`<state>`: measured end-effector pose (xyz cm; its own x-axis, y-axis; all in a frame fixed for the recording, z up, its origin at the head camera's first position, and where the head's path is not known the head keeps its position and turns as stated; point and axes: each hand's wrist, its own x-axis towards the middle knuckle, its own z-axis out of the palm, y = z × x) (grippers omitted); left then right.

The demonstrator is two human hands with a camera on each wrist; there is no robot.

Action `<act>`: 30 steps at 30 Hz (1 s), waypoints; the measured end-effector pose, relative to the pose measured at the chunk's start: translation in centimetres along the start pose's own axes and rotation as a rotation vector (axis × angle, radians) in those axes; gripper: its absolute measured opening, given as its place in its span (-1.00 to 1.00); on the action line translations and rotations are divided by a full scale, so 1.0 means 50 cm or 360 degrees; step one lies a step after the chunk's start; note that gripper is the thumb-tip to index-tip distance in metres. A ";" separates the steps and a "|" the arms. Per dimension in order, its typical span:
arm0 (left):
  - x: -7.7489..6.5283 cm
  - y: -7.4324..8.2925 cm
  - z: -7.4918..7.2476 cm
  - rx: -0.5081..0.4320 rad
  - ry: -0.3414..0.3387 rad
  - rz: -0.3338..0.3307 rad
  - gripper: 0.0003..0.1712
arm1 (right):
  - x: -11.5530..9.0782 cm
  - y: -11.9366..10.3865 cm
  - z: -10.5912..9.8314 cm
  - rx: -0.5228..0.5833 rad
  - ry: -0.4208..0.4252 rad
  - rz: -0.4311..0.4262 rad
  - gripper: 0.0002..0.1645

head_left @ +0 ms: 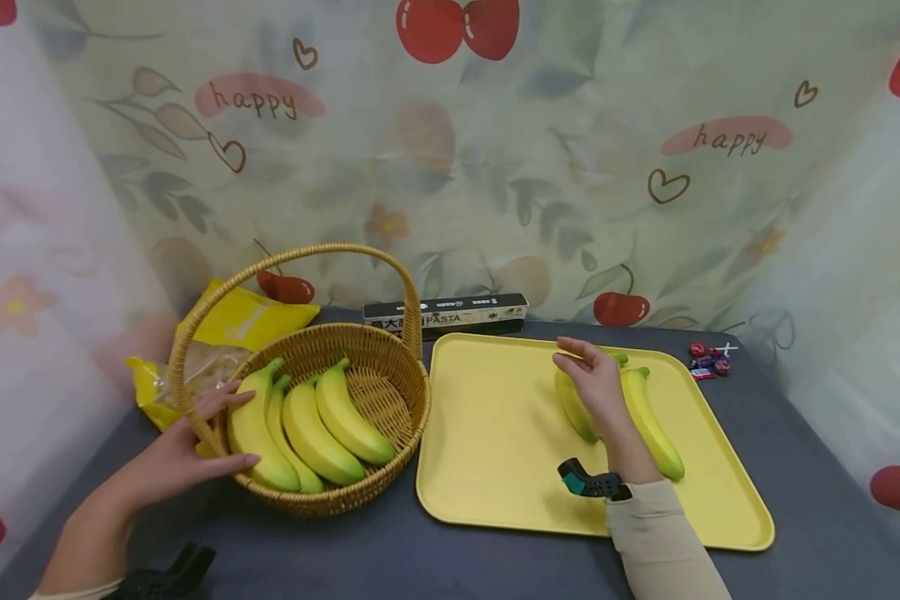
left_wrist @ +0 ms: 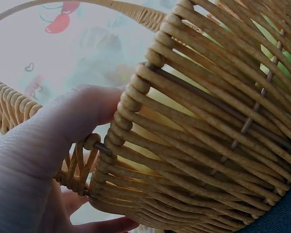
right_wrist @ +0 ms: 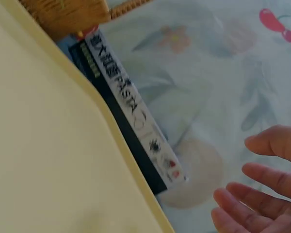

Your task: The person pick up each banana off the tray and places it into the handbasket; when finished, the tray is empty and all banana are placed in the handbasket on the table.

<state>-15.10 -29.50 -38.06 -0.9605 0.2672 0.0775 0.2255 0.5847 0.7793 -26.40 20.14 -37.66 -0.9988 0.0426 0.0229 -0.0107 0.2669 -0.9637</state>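
Observation:
My left hand (head_left: 187, 454) grips the left rim of a wicker basket (head_left: 345, 500) at the foot of its handle. In the left wrist view the thumb reaches over the rim and the fingers pass beyond the handle's foot. Several yellow bananas with green ends (head_left: 345, 421) lie side by side in the basket. Over a yellow tray (head_left: 487, 433), my right hand (head_left: 600, 387) is raised with fingers apart and nothing between them. Beneath and beside it are bananas (head_left: 652, 425) on the tray, one partly hidden by the hand and wrist.
Behind the tray stands a long pasta box (head_left: 450, 315) against the printed curtain. A yellow bag (head_left: 255, 321) leans behind the basket at the left. Several wrapped lollipops (head_left: 708, 362) lie past the tray's far right corner, on the dark tablecloth (head_left: 345, 554).

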 end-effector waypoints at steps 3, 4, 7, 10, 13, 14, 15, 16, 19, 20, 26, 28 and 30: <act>0.001 0.001 -0.001 0.0001 -0.0006 -0.0001 -0.13 | 0.004 0.011 -0.010 -0.0019 0.0058 0.0041 -0.47; 0.002 0.001 -0.002 0.0004 -0.0006 -0.0002 -0.13 | 0.006 0.015 -0.011 -0.0019 0.0069 0.0050 -0.47; 0.003 0.000 -0.003 0.0009 -0.0006 0.0001 -0.13 | 0.009 0.025 -0.014 -0.0049 0.0107 0.0066 -0.48; 0.004 -0.001 -0.003 0.0005 -0.0006 0.0009 -0.13 | 0.011 0.035 -0.015 -0.0122 0.0132 0.0053 -0.47; 0.004 -0.003 -0.002 -0.0002 -0.0009 0.0012 -0.13 | 0.012 0.046 -0.014 -0.0222 0.0123 0.0032 -0.47; 0.003 -0.003 -0.002 -0.0005 -0.0009 0.0011 -0.12 | 0.012 0.050 -0.013 -0.0251 0.0114 0.0022 -0.47; 0.003 -0.004 -0.002 -0.0009 -0.0011 0.0009 -0.12 | 0.012 0.053 -0.011 -0.0280 0.0104 0.0022 -0.48; 0.002 -0.004 -0.002 -0.0010 -0.0009 0.0008 -0.12 | 0.013 0.055 -0.010 -0.0312 0.0095 0.0017 -0.48; 0.001 -0.003 -0.001 -0.0010 -0.0005 0.0009 -0.12 | 0.013 0.059 -0.005 -0.0362 0.0088 -0.0009 -0.50; 0.001 -0.003 -0.001 -0.0012 -0.0005 0.0009 -0.13 | 0.014 0.060 -0.003 -0.0363 0.0086 -0.0025 -0.51; 0.002 -0.002 -0.001 -0.0005 -0.0002 0.0007 -0.13 | 0.017 0.070 0.012 -0.0387 0.0037 -0.0114 -0.48; 0.002 -0.001 -0.001 -0.0003 -0.0004 0.0004 -0.13 | 0.017 0.074 0.019 -0.0371 -0.0001 -0.0135 -0.47; 0.002 0.000 -0.001 -0.0004 -0.0007 0.0001 -0.13 | 0.015 0.077 0.026 -0.0343 -0.0050 -0.0146 -0.47</act>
<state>-15.21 -29.51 -38.01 -0.9596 0.2710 0.0755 0.2260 0.5826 0.7807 -27.27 19.98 -41.71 -0.9951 -0.0205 0.0962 -0.0946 0.4676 -0.8789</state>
